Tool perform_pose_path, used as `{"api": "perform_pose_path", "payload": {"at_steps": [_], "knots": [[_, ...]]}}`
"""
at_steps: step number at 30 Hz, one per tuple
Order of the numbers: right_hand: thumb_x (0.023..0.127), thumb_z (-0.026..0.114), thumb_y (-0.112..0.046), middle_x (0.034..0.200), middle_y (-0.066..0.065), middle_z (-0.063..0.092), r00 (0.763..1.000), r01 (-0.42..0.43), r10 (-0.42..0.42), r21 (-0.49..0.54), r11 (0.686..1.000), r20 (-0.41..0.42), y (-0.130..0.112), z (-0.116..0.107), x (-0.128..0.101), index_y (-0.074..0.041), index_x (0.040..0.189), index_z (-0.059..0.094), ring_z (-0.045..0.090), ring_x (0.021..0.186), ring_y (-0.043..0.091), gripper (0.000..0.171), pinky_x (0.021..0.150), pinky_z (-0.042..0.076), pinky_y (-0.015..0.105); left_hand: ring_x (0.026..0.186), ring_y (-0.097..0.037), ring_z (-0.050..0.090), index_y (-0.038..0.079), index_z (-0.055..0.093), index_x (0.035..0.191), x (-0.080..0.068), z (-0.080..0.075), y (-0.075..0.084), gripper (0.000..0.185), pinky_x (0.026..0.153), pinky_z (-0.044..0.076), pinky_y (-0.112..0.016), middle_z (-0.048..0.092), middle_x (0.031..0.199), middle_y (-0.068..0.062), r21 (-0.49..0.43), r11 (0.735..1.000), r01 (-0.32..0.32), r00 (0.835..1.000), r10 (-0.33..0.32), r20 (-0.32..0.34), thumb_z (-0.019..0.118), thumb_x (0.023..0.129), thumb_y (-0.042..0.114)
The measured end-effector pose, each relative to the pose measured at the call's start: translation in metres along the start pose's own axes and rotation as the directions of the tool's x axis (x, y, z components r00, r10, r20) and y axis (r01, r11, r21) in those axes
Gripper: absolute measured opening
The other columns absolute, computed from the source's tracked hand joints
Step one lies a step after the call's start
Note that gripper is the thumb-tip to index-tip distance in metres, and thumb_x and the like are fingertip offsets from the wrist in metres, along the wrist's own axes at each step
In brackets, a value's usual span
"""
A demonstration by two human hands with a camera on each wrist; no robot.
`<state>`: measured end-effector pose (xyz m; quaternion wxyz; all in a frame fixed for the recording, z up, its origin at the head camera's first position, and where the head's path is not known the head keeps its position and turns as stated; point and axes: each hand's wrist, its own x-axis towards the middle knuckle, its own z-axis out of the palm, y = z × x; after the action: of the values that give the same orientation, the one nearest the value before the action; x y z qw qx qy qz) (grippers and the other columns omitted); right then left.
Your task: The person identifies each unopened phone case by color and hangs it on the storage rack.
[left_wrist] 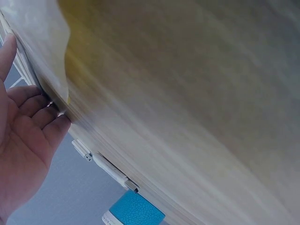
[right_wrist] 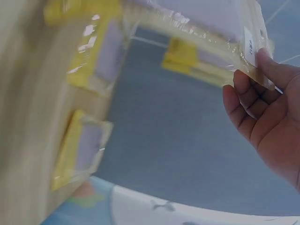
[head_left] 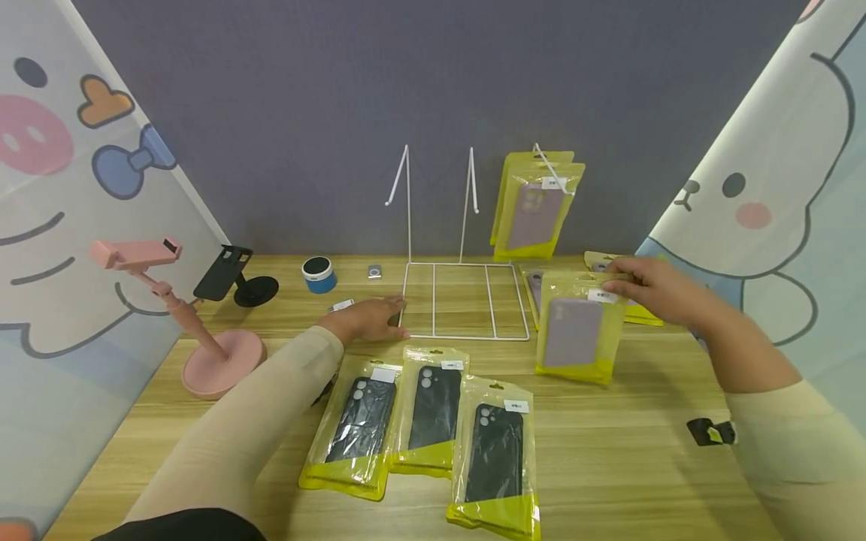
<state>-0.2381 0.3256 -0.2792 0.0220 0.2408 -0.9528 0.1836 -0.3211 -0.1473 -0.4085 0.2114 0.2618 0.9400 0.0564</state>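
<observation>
My right hand (head_left: 652, 289) pinches the top corner of a clear yellow-bottomed pouch (head_left: 573, 334) with a lilac phone case inside. In the right wrist view, thumb and fingers grip that pouch (right_wrist: 248, 42) beside its white label. The pouch hangs upright to the right of a white wire display rack (head_left: 467, 338). My left hand (head_left: 368, 319) lies at the left side of the rack's base, fingers extended toward its wire; the left wrist view shows the palm and loosely bent fingers. Similar lilac-case pouches (head_left: 537, 214) hang from the rack's right hook.
Three pouches with black phone cases (head_left: 433, 409) lie in front of the rack. More lilac-case pouches (head_left: 643, 315) lie behind the held one. At left stand a pink phone stand (head_left: 223, 364), a black stand (head_left: 257, 291) and a blue cylindrical speaker (head_left: 319, 279). Patterned panels flank the table.
</observation>
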Motion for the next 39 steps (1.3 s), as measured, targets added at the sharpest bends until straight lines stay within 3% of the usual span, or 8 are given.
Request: {"api": "perform_pose_path", "payload": {"at_steps": [3, 9, 17, 24, 33, 39], "knots": [[0.101, 0.056, -0.026, 0.081, -0.003, 0.061, 0.999, -0.02, 0.019, -0.041, 0.999, -0.036, -0.016, -0.012, 0.003, -0.016, 0.105, 0.064, 0.05, 0.067, 0.01, 0.012, 0.06, 0.041, 0.028, 0.151, -0.031, 0.014, 0.013, 0.015, 0.159, 0.0, 0.001, -0.001, 0.087, 0.122, 0.019, -0.047, 0.008, 0.166, -0.007, 0.003, 1.0, 0.004, 1.0, -0.004, -0.001, 0.051, 0.095, 0.061], [0.1, 0.059, -0.025, 0.081, -0.004, 0.063, 0.984, 0.022, -0.044, -0.126, 0.992, -0.17, -0.039, -0.034, 0.016, -0.016, 0.102, 0.067, 0.049, 0.065, 0.01, 0.012, 0.059, 0.04, 0.028, 0.151, -0.03, 0.014, 0.012, 0.016, 0.159, 0.001, 0.002, -0.003, 0.087, 0.122, 0.019, -0.046, 0.009, 0.166, -0.007, 0.013, 1.0, 0.008, 1.0, -0.008, -0.003, 0.051, 0.095, 0.061], [0.101, 0.057, -0.027, 0.076, 0.0, 0.059, 0.959, 0.053, -0.079, -0.102, 0.993, -0.271, -0.056, -0.051, 0.033, -0.014, 0.102, 0.068, 0.045, 0.058, 0.013, 0.016, 0.054, 0.036, 0.025, 0.152, -0.03, 0.013, 0.012, 0.015, 0.159, 0.0, 0.002, -0.002, 0.088, 0.122, 0.018, -0.047, 0.008, 0.166, -0.007, -0.002, 1.0, 0.015, 1.0, -0.015, 0.008, 0.051, 0.095, 0.061], [0.101, 0.055, -0.033, 0.078, 0.002, 0.059, 0.963, 0.017, -0.045, -0.106, 0.994, -0.264, -0.058, -0.058, 0.052, -0.014, 0.109, 0.068, 0.043, 0.062, 0.016, 0.024, 0.057, 0.034, 0.027, 0.151, -0.031, 0.014, 0.013, 0.015, 0.159, -0.001, 0.002, -0.003, 0.087, 0.122, 0.019, -0.048, 0.008, 0.166, -0.006, -0.003, 1.0, 0.014, 1.0, -0.014, 0.006, 0.05, 0.095, 0.061], [0.104, 0.047, -0.04, 0.099, 0.012, 0.065, 0.988, -0.049, 0.03, -0.123, 0.991, -0.154, -0.051, -0.057, 0.08, -0.009, 0.115, 0.063, 0.055, 0.083, 0.026, 0.037, 0.071, 0.043, 0.042, 0.151, -0.03, 0.014, 0.012, 0.016, 0.159, -0.001, 0.001, 0.001, 0.086, 0.122, 0.018, -0.047, 0.009, 0.166, -0.007, -0.005, 1.0, 0.005, 1.0, -0.005, 0.005, 0.05, 0.095, 0.06], [0.104, 0.044, -0.041, 0.093, 0.012, 0.06, 0.988, -0.097, 0.081, -0.117, 0.988, -0.134, -0.043, -0.058, 0.094, -0.008, 0.114, 0.061, 0.05, 0.08, 0.027, 0.039, 0.069, 0.038, 0.041, 0.151, -0.03, 0.014, 0.013, 0.015, 0.159, 0.0, 0.0, 0.001, 0.086, 0.122, 0.019, -0.046, 0.008, 0.166, -0.007, 0.001, 1.0, 0.01, 1.0, -0.01, 0.004, 0.05, 0.096, 0.06]]}}
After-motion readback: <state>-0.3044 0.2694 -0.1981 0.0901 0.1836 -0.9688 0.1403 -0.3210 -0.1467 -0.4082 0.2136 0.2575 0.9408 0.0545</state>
